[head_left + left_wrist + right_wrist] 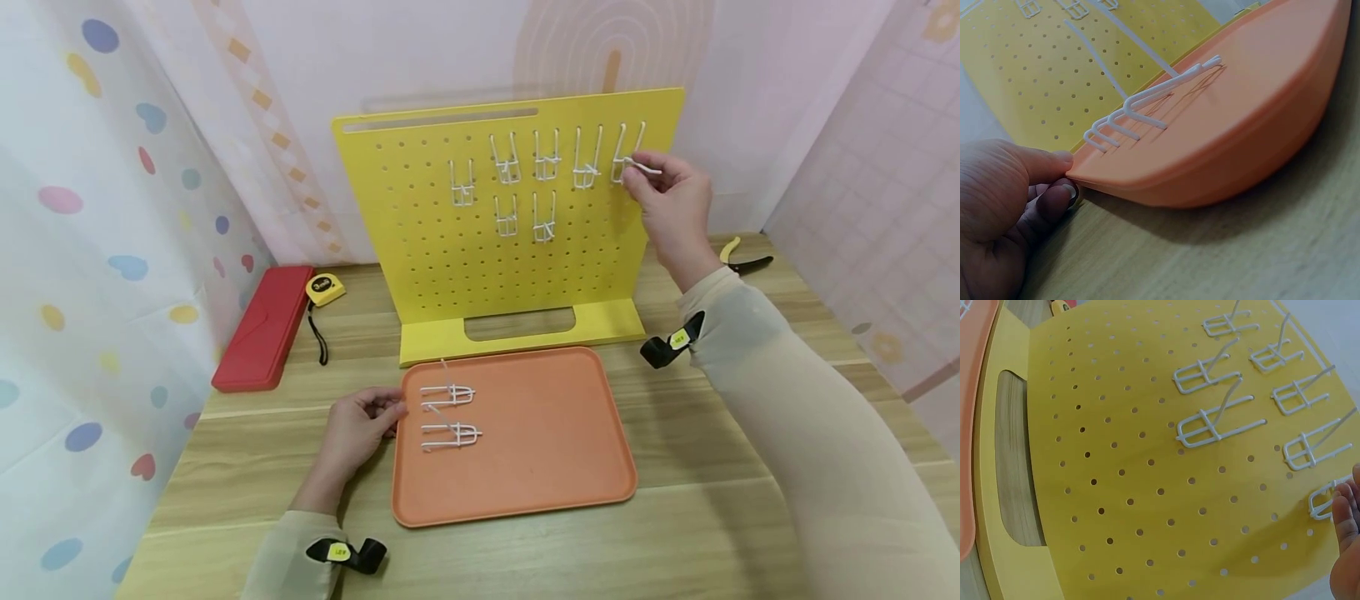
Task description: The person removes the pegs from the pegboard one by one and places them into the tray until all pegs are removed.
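Observation:
At the top right of the yellow pegboard (pixel 656 108), my right hand (pixel 678 200) pinches the prong of a white wire hook (pixel 647 169) between thumb and fingers. That hook lies against the board; the right wrist view shows part of it (pixel 1317 506) beside the fingers (pixel 1346 544). Several similar hooks hang on the board in two rows. My left hand (pixel 360 429) grips the left rim of an orange tray (pixel 540 442), with thumb above and fingers below in the left wrist view. Two white hooks, one farther (pixel 453 394) and one nearer (pixel 457 432), lie on the tray's left side.
A red case (pixel 262 329) lies left on the wooden table (pixel 247 467), with a yellow tape measure (pixel 325 288) and its black strap next to it. Pliers (pixel 750 265) with yellow and black handles lie right of the pegboard. Curtains hang behind and beside.

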`<action>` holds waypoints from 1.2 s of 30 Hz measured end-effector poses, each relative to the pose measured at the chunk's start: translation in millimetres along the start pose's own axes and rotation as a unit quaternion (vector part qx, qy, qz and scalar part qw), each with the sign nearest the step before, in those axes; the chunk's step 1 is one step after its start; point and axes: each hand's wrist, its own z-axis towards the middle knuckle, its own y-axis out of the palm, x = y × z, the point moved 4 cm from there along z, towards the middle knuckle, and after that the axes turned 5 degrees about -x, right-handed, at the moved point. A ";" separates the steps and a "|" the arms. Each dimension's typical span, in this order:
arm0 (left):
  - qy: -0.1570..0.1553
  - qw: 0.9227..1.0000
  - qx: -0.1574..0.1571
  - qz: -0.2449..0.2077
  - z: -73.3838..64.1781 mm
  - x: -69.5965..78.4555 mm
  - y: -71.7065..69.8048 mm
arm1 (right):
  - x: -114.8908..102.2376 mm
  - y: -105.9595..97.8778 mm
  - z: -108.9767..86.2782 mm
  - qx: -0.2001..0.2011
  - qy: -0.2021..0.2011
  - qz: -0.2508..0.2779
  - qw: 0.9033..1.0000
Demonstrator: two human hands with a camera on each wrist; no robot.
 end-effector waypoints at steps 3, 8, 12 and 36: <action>0.003 1.000 0.002 0.003 0.1 0.8 0.1 | 0.1 -1.3 0.3 0.003 0.008 0.007 1.000; 0.008 1.000 0.004 0.001 0.1 1.6 -0.3 | -0.1 -1.9 0.1 0.005 0.001 0.003 1.000; 0.005 1.000 0.002 0.000 -0.4 0.2 0.1 | 0.7 -1.4 -0.5 0.004 -0.006 0.009 1.000; 0.002 1.000 0.005 0.010 -0.3 -0.2 -0.8 | -12.4 -5.6 -43.5 -0.041 -0.083 0.075 0.993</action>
